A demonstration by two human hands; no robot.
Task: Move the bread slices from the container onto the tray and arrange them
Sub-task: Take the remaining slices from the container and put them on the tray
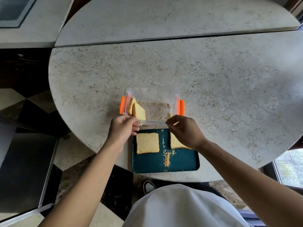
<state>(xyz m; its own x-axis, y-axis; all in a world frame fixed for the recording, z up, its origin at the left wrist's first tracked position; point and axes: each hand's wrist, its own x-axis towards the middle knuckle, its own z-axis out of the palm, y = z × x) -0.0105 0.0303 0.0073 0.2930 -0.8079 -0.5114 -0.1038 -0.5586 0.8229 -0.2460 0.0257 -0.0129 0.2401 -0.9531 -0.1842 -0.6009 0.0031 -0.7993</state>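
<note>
While both hands pinch the container's near rim, two bread slices lean against its left wall, just beyond the left hand; the right hand sits farther off.

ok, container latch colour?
Orange latches on the clear container, clearest in the head view.

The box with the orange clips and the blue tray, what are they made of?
The box looks like clear, glossy plastic: you can see the table and crumbs through it. The orange clips look like plastic too. The blue tray has a dull, slightly speckled look, maybe coated metal or plastic; I can't tell which.
</note>
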